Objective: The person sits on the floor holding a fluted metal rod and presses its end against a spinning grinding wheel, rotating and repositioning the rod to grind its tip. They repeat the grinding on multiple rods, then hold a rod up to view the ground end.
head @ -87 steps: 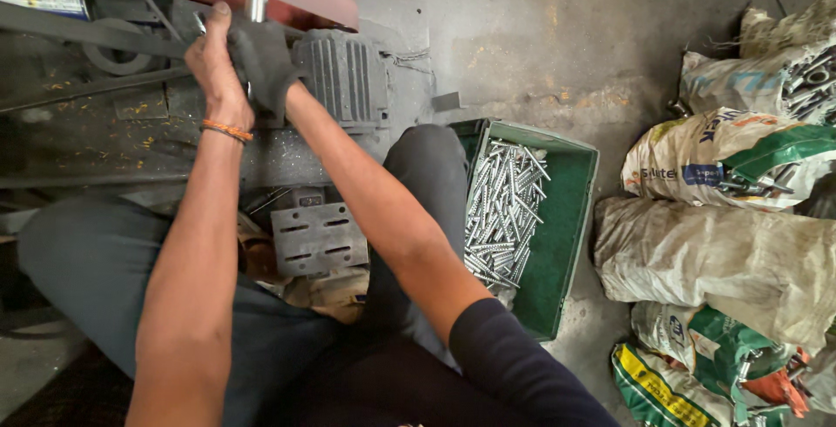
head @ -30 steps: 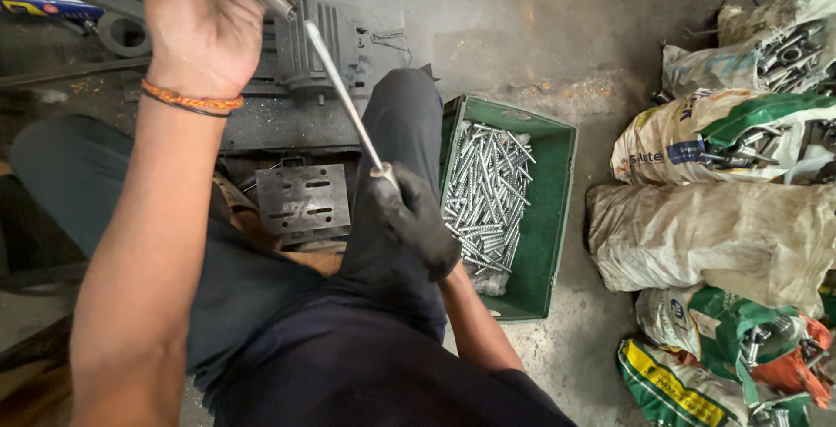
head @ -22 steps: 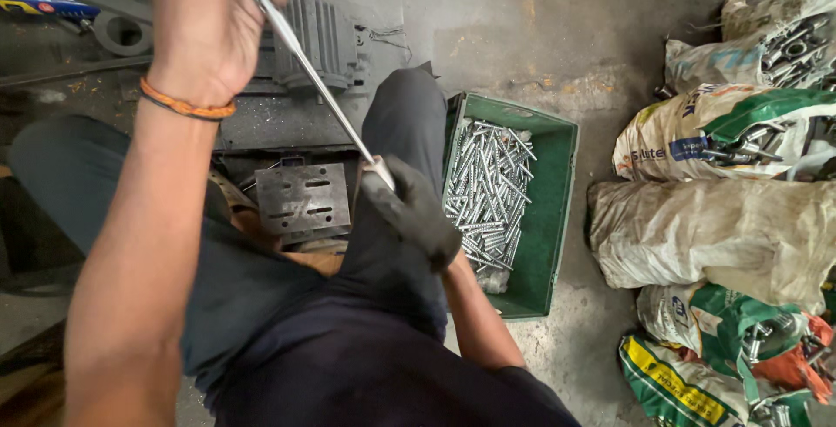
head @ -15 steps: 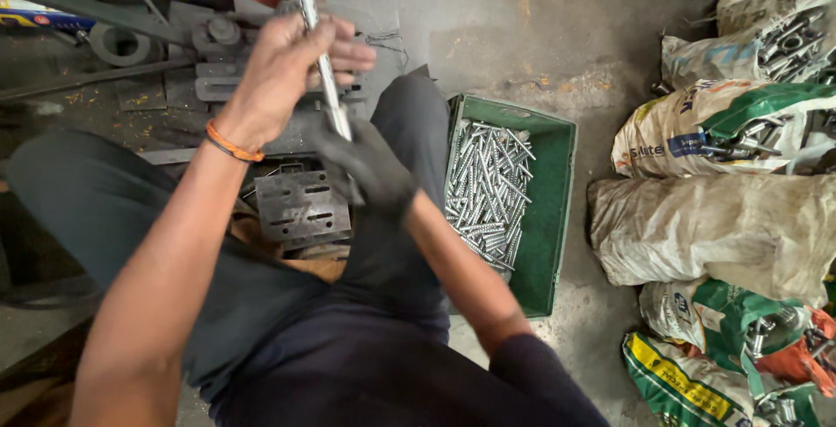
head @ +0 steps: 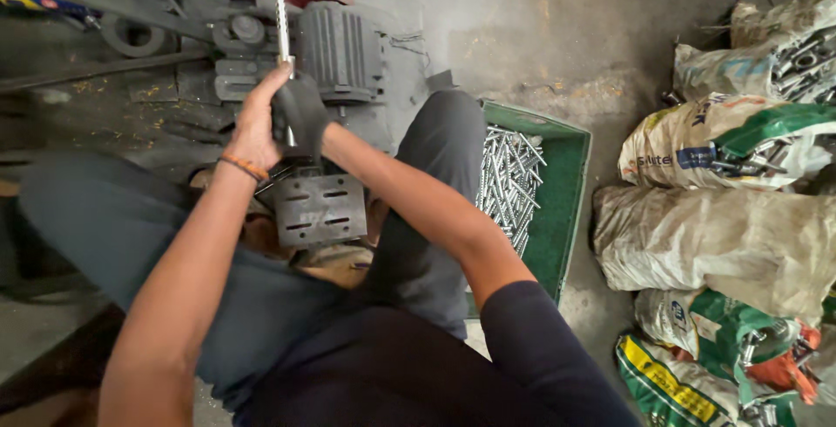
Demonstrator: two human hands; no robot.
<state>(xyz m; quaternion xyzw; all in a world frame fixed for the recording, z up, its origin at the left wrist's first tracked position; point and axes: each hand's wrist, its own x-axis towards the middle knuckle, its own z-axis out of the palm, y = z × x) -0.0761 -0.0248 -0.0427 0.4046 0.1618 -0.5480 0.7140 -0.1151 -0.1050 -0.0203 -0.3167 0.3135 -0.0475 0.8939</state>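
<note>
Both hands closed on one long threaded rod [head: 279,9], held near upright and running out of frame above. Right hand [head: 300,114], in a dark glove, is wrapped fully around the rod's lower part; left hand [head: 252,122], bare with an orange wristband, sits touching the glove on its left side, fingers curled about the same stretch, so the rod's lower end is hidden. Rod: slim, bright grey metal, thread ridges visible along the whole exposed length above the hands, straight as far as can be told. Just beyond the hands stands a grey motor [head: 340,48] with cooling fins, and a dark pulley [head: 244,28] sits to the left of the rod; directly below the hands is a slotted grey metal block [head: 320,209]. Judgement: with the rod presented toward the machine, a good hold means both grips firm and stacked close as now, rod kept in line with its own axis, wrists steady so the free upper length does not whip, bare fingers kept off the moving parts. Well to the right of the gloved hand, a green crate [head: 570,192] holds many similar rods; filled sacks [head: 714,235] lie beyond it.
</note>
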